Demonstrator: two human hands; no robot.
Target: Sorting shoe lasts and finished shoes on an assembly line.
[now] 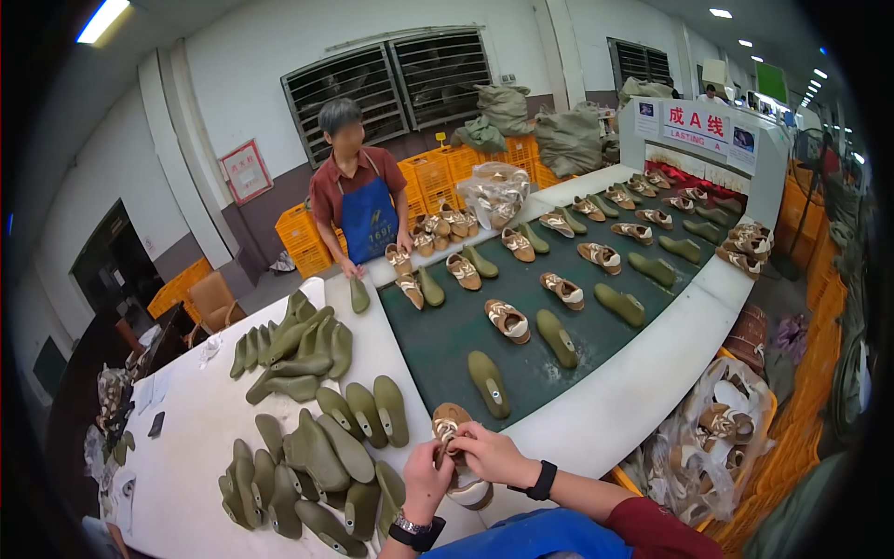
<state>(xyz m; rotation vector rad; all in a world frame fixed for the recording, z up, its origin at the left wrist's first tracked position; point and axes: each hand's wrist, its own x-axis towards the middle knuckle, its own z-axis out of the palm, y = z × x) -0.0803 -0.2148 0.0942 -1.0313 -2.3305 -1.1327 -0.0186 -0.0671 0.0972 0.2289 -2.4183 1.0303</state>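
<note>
A brown and white sneaker [451, 416] is in front of me at the white table's edge, its toe pointing away. My left hand [426, 483] pinches the shoe near its opening from the left. My right hand [497, 454] grips the lace area from the right, its fingertips close to the left hand's. The fingers partly cover the shoe's middle, so I cannot make out exactly what they pinch. Olive-green shoe lasts [326, 447] lie heaped on the table to the left of my hands. A single green last [489, 384] rests on the dark green conveyor belt just beyond the shoe.
Sneakers and lasts stand in rows on the belt [428, 345], bordered by a white ledge [596, 433]. Across it, a person in a blue apron [368, 219] touches a sneaker and a last. A bagged crate of shoes [712, 447] stands at right. Orange crates [433, 177] line the wall.
</note>
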